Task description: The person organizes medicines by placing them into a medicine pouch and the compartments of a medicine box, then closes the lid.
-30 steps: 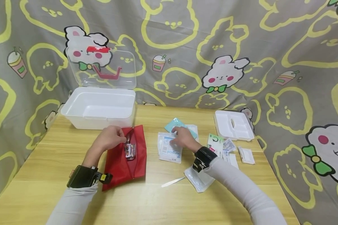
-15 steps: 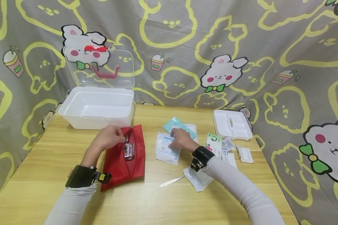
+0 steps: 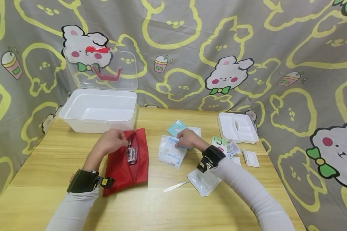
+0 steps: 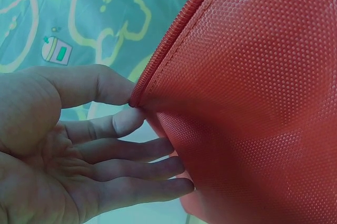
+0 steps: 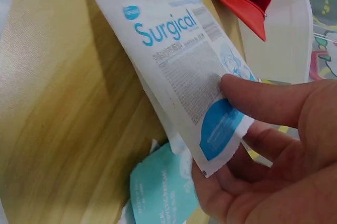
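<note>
My left hand (image 3: 111, 141) pinches the zipped edge of a red zip pouch (image 3: 122, 173) between thumb and index finger; the left wrist view shows the other fingers extended along the fabric (image 4: 253, 77). The pouch gapes, with a small clear-wrapped item (image 3: 131, 155) inside its mouth. With thumb above and fingers beneath, my right hand (image 3: 187, 138) grips the end of a white and blue packet (image 5: 179, 71) printed "Surgical". That packet is tilted, and another white packet shows behind its left edge in the head view. A teal packet (image 3: 177, 127) lies just beyond the right hand.
An open white first-aid box (image 3: 99, 123) with a clear lid stands back left. At the back right sits a white divided tray (image 3: 227, 125). Tweezers (image 3: 175, 186), a clear-wrapped packet (image 3: 202, 184), a green and white packet (image 3: 219, 144) and small sachets (image 3: 251, 158) lie around the right forearm.
My right hand has closed on the "Surgical" packet, which has turned slightly and tilted. More of the teal packet was visible beside the hand half a second ago. My left hand keeps its pinch.
</note>
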`<state>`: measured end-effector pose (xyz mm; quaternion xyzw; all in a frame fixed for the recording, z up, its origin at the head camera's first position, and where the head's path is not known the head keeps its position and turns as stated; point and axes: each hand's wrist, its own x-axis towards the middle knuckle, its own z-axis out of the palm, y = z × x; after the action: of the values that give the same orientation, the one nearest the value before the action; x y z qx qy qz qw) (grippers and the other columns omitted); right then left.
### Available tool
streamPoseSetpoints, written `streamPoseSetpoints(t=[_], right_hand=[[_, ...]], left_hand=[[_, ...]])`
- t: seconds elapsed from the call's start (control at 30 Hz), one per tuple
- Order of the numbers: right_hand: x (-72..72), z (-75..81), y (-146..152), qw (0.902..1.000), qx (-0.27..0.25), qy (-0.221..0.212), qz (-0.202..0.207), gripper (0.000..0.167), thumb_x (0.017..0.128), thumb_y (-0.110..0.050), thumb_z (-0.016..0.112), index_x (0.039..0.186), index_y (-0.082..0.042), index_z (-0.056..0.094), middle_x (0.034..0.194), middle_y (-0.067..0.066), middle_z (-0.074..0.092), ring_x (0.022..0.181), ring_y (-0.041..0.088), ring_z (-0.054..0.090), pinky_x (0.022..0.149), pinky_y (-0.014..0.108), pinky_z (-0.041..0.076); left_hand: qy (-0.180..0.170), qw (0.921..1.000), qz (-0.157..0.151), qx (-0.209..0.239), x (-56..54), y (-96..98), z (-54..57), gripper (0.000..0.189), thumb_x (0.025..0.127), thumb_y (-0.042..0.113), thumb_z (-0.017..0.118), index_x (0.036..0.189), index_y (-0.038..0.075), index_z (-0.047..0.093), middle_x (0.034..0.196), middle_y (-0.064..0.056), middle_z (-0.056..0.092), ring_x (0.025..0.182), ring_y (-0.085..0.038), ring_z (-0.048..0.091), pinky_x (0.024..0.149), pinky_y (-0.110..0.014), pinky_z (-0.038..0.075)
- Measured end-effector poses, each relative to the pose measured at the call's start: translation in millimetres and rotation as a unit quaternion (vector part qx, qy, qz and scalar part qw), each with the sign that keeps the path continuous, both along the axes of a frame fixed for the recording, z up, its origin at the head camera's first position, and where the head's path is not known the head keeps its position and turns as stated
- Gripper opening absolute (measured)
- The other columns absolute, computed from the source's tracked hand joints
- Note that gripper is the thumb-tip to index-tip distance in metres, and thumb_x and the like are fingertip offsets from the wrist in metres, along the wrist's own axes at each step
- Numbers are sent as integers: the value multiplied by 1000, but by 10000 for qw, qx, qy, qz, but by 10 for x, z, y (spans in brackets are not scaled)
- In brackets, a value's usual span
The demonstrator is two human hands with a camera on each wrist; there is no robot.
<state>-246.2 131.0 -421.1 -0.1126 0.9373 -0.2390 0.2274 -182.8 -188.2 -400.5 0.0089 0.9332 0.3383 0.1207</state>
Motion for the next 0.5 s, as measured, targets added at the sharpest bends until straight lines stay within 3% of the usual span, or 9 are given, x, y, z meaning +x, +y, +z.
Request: streamPoseSetpoints(t=[0.13, 0.23, 0.37, 0.5], right_hand=[[-19, 47, 31, 9997, -113, -153, 145, 22, 85, -17, 76, 72, -11, 59, 74, -2, 52, 75, 16, 50, 66, 26, 38], [-45, 84, 59, 9992, -222, -310, 141, 13, 86, -19, 76, 87, -8, 69, 88, 2, 61, 85, 18, 55, 74, 28, 43], [-77, 156, 82, 9976, -513, -457, -70, 31, 87, -19, 77, 115, -7, 72, 121, 8, 67, 104, 21, 57, 93, 36, 47], [-87, 189, 70, 9909, -1085, -674, -432, 30, 89, -18, 74, 117, -8, 71, 122, 11, 68, 106, 24, 61, 93, 38, 49]], left_hand=[[-10, 10000, -3, 3, -4, 3, 2, 12, 90, 14, 66, 83, 4, 65, 77, -10, 63, 74, -23, 57, 61, -30, 47], [-36, 10000, 0, 9, -7, 7, 3, 13, 90, 14, 66, 83, 4, 65, 77, -10, 63, 74, -23, 57, 61, -30, 47], [-69, 10000, 24, 4, -9, 9, 7, 13, 91, 15, 66, 83, 5, 65, 78, -11, 63, 75, -23, 57, 61, -29, 47], [-64, 10000, 40, 4, -6, 9, 15, 13, 90, 15, 66, 82, 5, 64, 76, -10, 62, 74, -23, 57, 61, -30, 47]])
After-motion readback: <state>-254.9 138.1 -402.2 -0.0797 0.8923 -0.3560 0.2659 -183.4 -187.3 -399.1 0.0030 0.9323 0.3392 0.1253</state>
